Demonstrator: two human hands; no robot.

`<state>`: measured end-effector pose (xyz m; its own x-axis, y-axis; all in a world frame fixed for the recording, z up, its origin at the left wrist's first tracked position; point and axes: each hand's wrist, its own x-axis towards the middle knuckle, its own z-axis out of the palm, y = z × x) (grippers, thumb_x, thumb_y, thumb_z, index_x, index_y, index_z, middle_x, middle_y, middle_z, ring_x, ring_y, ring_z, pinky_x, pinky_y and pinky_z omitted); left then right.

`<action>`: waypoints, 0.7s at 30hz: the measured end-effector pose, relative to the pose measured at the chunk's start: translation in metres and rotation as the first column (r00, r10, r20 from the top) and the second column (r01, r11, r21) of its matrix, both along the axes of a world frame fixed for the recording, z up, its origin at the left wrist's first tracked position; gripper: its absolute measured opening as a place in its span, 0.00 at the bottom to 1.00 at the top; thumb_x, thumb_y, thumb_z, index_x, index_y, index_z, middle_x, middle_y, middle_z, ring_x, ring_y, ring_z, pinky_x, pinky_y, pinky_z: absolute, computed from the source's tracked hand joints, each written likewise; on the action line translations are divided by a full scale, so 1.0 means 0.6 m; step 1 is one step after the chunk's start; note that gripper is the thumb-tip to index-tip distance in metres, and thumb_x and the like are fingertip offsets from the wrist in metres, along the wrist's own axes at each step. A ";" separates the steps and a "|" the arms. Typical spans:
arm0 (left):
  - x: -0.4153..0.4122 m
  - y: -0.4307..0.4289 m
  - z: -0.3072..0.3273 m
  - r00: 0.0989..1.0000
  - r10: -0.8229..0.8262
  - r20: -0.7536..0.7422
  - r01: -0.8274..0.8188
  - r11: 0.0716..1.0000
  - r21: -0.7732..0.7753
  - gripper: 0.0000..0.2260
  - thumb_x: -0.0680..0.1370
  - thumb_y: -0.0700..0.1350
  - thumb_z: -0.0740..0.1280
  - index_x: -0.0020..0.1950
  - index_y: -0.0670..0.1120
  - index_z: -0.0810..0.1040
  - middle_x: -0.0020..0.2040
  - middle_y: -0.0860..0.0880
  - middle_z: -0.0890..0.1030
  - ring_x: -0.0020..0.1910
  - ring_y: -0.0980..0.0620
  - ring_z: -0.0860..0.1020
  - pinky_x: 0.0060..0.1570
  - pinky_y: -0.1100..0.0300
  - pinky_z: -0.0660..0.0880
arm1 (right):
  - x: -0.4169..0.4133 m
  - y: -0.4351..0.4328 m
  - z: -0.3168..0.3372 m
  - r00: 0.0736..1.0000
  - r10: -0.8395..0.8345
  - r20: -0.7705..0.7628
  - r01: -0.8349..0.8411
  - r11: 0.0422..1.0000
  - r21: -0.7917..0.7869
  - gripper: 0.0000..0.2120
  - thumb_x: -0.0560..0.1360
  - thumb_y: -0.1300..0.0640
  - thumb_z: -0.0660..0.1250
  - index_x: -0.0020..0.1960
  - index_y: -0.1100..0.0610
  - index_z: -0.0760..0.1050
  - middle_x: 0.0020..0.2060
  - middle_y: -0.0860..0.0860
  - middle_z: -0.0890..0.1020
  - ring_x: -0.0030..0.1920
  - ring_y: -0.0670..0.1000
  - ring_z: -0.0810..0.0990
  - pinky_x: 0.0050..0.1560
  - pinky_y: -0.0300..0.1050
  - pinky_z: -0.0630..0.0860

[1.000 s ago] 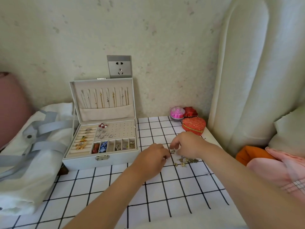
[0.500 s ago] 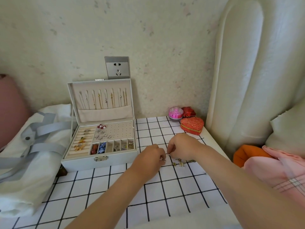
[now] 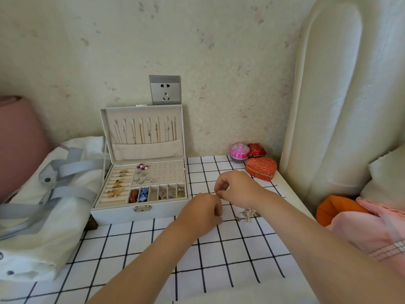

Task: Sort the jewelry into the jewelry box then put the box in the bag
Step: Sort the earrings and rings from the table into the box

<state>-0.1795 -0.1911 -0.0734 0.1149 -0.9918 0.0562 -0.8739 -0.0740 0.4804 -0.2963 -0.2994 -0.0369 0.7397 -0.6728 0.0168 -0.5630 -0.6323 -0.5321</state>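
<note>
The white jewelry box (image 3: 122, 212) stands open on the checked tablecloth, with necklaces hung in its lid, rings at the left, earrings on the pad and small pieces in the front compartments. A small heap of loose jewelry (image 3: 248, 215) lies on the cloth to the right of the box. My left hand (image 3: 202, 212) and my right hand (image 3: 235, 188) meet just left of that heap, fingers pinched together on a tiny piece that is too small to make out. The white bag (image 3: 32, 218) with grey straps lies left of the box.
A red heart-shaped box (image 3: 260, 167), a pink round container (image 3: 238, 151) and a small red box (image 3: 256, 150) sit at the back right by the padded headboard (image 3: 328, 106). A wall socket (image 3: 164, 89) is behind the jewelry box. Pink and orange cloth (image 3: 361, 222) lies at the right.
Both hands have lifted slightly off the heap and drawn left toward the box, still pinched together. The jewelry box and the bag have not moved.
</note>
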 end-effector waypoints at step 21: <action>0.202 0.086 0.117 0.911 0.282 -0.302 -0.332 0.935 -0.128 0.03 0.75 0.48 0.74 0.43 0.56 0.82 0.37 0.54 0.83 0.37 0.56 0.81 0.45 0.60 0.77 | 0.165 0.054 0.056 0.946 -0.074 0.317 0.003 0.976 0.216 0.08 0.72 0.61 0.76 0.45 0.49 0.84 0.37 0.46 0.82 0.26 0.35 0.76 0.27 0.28 0.69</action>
